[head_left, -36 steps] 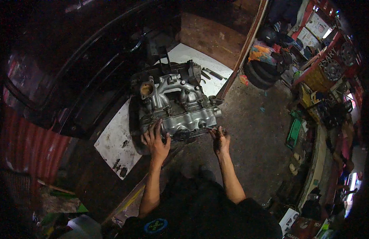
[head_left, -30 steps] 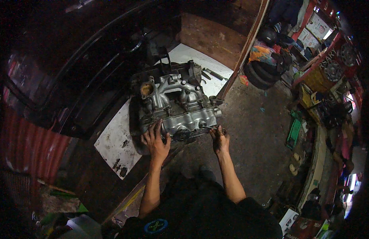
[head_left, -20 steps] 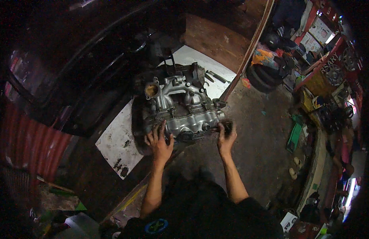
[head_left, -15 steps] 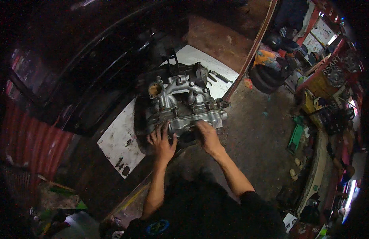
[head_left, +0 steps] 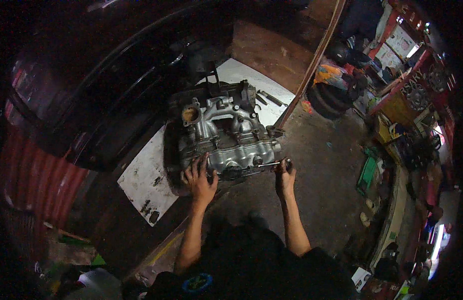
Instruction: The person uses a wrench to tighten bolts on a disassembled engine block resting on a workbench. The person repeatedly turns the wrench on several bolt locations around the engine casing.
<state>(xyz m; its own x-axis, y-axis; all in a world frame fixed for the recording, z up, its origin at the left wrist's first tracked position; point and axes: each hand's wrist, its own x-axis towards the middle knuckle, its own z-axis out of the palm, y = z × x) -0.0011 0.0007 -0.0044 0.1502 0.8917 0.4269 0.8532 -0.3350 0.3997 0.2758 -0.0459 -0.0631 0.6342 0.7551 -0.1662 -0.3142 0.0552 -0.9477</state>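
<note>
1. Engine: directly in front of me, sitting on the white board. Grubby sides, silver parts on top.
2. White board: shows past engine at near L and far R; dark stains on the near-L part.
3. Silver manifold: on top of engine, far side of the cover, brownish round port at its L end.
4. Silver cover: runs along engine's near edge, L to R.
5. My L hand: fingers spread, resting on cover's L end. Same spot as 0.5 s ago; steadying, I'd guess.
6. My R hand: was over the cover approx half a sec ago, now back out past its R end, pinching a thin bright tool by the outer end. IMO that gives more leverage.
7. Loose tools: on board, far R, untouched.
8. Thin bright tool: inner end at/near the dark knob on cover; can't tell if seated.
</note>
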